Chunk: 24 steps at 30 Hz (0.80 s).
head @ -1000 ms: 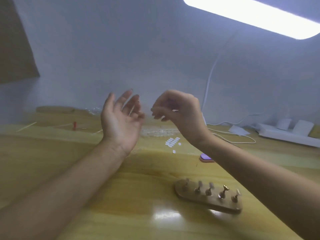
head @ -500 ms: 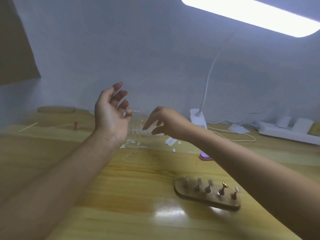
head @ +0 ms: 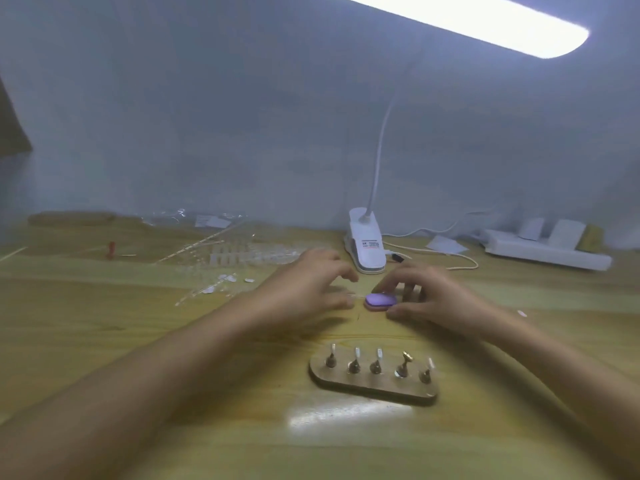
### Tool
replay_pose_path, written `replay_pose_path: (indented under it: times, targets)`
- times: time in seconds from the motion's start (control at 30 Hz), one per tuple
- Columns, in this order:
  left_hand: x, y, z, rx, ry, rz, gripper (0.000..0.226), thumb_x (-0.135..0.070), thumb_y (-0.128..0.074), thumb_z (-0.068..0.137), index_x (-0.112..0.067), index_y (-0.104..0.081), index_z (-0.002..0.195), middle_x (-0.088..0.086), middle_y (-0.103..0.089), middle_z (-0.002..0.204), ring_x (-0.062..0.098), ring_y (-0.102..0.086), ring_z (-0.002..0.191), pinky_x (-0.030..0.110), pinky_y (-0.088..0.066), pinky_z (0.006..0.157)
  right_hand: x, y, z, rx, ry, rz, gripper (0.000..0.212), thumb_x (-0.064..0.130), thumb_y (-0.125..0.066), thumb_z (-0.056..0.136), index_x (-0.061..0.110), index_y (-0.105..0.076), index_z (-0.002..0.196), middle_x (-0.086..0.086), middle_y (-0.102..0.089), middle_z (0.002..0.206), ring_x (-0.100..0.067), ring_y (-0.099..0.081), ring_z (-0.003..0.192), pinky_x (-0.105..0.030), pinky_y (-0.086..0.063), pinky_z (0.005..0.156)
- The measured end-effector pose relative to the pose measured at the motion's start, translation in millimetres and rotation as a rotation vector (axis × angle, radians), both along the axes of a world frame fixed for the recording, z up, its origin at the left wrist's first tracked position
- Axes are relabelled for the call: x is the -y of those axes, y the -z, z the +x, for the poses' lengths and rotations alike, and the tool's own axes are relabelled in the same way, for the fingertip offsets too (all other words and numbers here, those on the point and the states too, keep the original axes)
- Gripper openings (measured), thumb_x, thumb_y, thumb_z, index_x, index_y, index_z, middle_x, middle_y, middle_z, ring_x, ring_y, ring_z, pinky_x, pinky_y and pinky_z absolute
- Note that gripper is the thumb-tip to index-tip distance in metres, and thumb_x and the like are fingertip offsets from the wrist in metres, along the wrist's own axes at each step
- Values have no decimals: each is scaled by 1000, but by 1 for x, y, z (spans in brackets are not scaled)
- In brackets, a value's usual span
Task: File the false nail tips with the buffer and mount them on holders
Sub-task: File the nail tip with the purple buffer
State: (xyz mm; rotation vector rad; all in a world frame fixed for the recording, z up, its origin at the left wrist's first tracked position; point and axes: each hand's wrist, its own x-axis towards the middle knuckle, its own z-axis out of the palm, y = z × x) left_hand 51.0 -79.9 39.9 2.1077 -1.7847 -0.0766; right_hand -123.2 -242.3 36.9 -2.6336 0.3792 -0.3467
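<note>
On the wooden desk (head: 104, 341), both hands lie low near the middle, just in front of the white clip lamp (head: 366, 245). The right hand (head: 440, 299) curls over a small purple buffer (head: 380, 301) that rests on the desk; its thumb lies along the near side and its fingers (head: 398, 277) reach over the far side, touching or almost touching it, though motion blur hides whether they actually grasp it. The left hand (head: 308, 289) sits just left of the buffer, fingers bent and loosely apart, and blur keeps me from telling whether it holds anything. Nearer the camera stands a wooden holder base (head: 372, 384) with five small pegs; four carry pale nail tips (head: 356, 353), while the fourth from the left shows only a bare brass top. Loose nail tips and clear plastic packaging (head: 221, 261) lie scattered to the left. A white power strip (head: 547, 252) sits at the far right by the wall.
</note>
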Motion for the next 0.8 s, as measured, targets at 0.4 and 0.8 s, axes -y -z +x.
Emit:
replay_pose_path:
  times: [0.4,0.8]
  targets:
    - [35,5,3,-69,-124,-7,19,-39,-78,77,-32,-60,77,-17,-58,89,5,-53,83,32,-47,77,0,-4,-5,-27,177,-175,31,62,-64,84,31,-66,89,13,-62,91,-8,-56,89,-38,-51,78]
    - [31,3,0,-48,-107,-46,18,-30,-79,75,-31,-61,71,-17,-58,82,-1,-50,75,27,-36,62,-5,12,3,81,118,-344,20,38,-66,92,35,-69,112,16,-61,117,-11,-46,118,-29,-28,96]
